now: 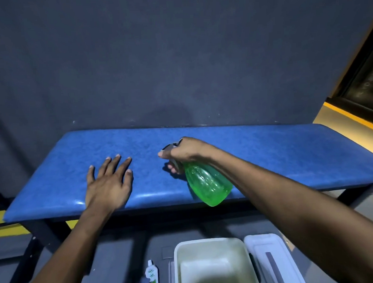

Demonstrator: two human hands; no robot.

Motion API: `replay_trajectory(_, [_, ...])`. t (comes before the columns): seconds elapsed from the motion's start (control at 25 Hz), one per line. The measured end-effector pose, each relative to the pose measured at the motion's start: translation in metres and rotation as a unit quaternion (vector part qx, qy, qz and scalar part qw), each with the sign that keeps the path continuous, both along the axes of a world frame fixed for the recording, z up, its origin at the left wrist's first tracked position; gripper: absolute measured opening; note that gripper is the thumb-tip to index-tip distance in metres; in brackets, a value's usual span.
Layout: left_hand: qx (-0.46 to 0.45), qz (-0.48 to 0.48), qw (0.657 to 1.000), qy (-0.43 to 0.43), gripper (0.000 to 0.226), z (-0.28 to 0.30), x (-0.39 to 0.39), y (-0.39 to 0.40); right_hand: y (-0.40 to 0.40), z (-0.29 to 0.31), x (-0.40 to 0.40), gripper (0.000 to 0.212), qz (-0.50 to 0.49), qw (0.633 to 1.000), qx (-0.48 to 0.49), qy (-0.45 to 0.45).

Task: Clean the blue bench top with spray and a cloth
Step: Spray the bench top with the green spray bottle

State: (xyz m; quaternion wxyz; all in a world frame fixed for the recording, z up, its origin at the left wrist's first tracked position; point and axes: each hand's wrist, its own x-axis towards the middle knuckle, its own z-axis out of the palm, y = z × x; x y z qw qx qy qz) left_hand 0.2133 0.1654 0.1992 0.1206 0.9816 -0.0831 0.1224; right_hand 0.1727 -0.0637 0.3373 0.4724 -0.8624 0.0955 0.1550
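Note:
The blue padded bench top (279, 156) runs across the middle of the view, against a dark wall. My right hand (185, 152) grips the neck and trigger of a green translucent spray bottle (207, 182), tilted with its nozzle pointing left over the bench middle. My left hand (109, 182) lies flat on the bench, palm down, fingers spread, left of the bottle and holding nothing. No cloth is visible on the bench.
On the floor below me stands an open white plastic tub (211, 265) with its lid (272, 264) beside it on the right. A small green-and-white sachet (152, 277) stands left of the tub. Black bench legs (35, 246) descend at the left. A yellow floor stripe (353, 117) runs at right.

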Motion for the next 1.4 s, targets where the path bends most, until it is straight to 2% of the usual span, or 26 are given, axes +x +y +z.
replay_trajectory(0.08, [-0.002,0.0,1.0,-0.003,0.056,0.0,0.0,0.0,0.005,0.001,0.004,0.033,0.018,1.0,-0.002,0.001])
replay_trajectory(0.36, [-0.013,-0.008,1.0,-0.008,0.057,-0.002,0.001,0.001,-0.047,0.006,-0.004,0.023,-0.076,0.997,0.002,-0.027])
replay_trajectory(0.48, [-0.006,-0.011,1.0,-0.007,0.058,-0.001,0.001,0.001,-0.066,-0.001,-0.007,0.034,-0.111,0.993,0.037,-0.016])
replay_trajectory(0.56, [-0.002,-0.011,1.0,0.001,0.059,0.0,0.002,0.001,-0.069,-0.004,-0.012,0.024,-0.128,0.99,0.046,-0.031])
replay_trajectory(0.64, [0.006,-0.008,1.0,0.013,0.061,0.001,0.0,0.002,-0.065,-0.002,-0.025,0.009,-0.118,0.989,0.08,-0.038])
replay_trajectory(0.76, [-0.011,-0.031,0.999,0.042,0.062,0.007,0.004,0.005,-0.044,-0.002,-0.052,0.011,-0.056,0.994,0.079,-0.05])
replay_trajectory(0.84, [-0.099,-0.111,0.987,0.068,0.051,0.017,0.004,0.012,-0.024,-0.009,-0.071,0.025,-0.031,0.992,-0.023,-0.124])
replay_trajectory(0.92, [-0.284,-0.178,0.939,0.071,0.034,0.028,-0.019,0.024,0.004,-0.025,-0.09,0.032,0.002,0.978,-0.064,-0.198])
replay_trajectory(1.0, [-0.391,-0.139,0.909,-0.03,0.028,0.027,-0.062,0.039,0.026,-0.054,-0.104,0.028,0.038,0.96,-0.056,-0.273])
replay_trajectory(1.08, [-0.436,-0.065,0.888,-0.135,0.025,0.014,-0.109,0.055,0.047,-0.088,-0.114,0.018,0.079,0.947,-0.018,-0.312])
replay_trajectory(1.16, [-0.448,-0.002,0.881,-0.151,0.023,-0.006,-0.144,0.077,0.067,-0.124,-0.12,0.017,0.121,0.944,0.004,-0.306])
replay_trajectory(1.28, [-0.372,0.105,0.922,-0.032,0.024,-0.045,-0.159,0.122,0.102,-0.189,-0.114,0.014,0.167,0.943,-0.027,-0.285])
replay_trajectory(1.4, [-0.241,0.121,0.954,0.131,0.042,-0.074,-0.171,0.154,0.145,-0.259,-0.099,0.017,0.189,0.948,-0.063,-0.247])
